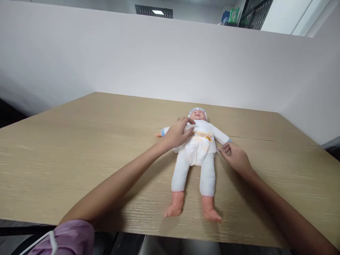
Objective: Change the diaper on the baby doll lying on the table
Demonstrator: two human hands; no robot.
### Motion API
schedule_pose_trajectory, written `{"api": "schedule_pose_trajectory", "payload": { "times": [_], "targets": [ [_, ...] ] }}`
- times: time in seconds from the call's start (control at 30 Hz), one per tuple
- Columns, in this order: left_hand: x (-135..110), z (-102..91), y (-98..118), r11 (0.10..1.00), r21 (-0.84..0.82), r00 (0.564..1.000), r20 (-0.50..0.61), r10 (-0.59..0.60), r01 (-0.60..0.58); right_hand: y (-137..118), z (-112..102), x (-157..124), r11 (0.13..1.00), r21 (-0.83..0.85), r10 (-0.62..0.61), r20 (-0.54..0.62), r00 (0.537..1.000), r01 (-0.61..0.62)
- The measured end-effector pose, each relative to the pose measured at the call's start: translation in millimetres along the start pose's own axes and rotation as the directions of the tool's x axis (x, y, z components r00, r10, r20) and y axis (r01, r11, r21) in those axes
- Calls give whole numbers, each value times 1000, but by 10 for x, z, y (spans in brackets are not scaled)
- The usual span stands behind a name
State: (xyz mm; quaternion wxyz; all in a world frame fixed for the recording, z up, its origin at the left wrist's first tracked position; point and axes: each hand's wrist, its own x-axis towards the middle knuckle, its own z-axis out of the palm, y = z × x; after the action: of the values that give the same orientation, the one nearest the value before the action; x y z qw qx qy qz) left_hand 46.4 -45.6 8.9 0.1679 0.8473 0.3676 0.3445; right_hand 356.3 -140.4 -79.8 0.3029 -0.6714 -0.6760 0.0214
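A baby doll (208,180) in a white outfit with blue cuffs and a white cap lies on its back, its bare feet toward me. Around its hips is a white diaper (198,150) with an orange patterned waistband. My left hand (178,134) is over the doll's chest and the side of the waistband, fingers apart and curved, holding nothing that I can see. Beside the doll's cuff on the other side, my right hand (236,156) has thumb and fingers pinched together at the diaper's side edge. The fingers partly hide that edge.
The doll lies on a wide wooden table (79,141) with seams across its top. A white partition (148,60) stands behind the table and another wall closes the right side. The table's front edge is close to my body.
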Motion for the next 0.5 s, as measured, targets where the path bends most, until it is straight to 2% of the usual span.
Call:
{"api": "schedule_pose_trajectory", "payload": {
  "times": [0.1, 0.2, 0.3, 0.37, 0.5],
  "targets": [
    [71, 193, 291, 983, 80, 984, 85, 159, -166, 70, 43, -12, 999, -2, 38, 40, 998, -38],
    [111, 378, 425, 967, 197, 984, 107, 144, -163, 98, 62, 20, 992, 20, 126, 95, 987, -128],
    [107, 482, 426, 947, 292, 988, 110, 104, -132, 109, 35, 36, 982, 37, 180, 127, 975, -186],
    [89, 511, 397, 942, 310, 988, 113, 101, -131, 109, -31, 58, 976, 68, 189, 201, 961, -206],
    [62, 533, 362, 943, 304, 988, 117, 103, -134, 36, -263, 187, 911, 306, 155, 372, 915, -278]
  ]
}}
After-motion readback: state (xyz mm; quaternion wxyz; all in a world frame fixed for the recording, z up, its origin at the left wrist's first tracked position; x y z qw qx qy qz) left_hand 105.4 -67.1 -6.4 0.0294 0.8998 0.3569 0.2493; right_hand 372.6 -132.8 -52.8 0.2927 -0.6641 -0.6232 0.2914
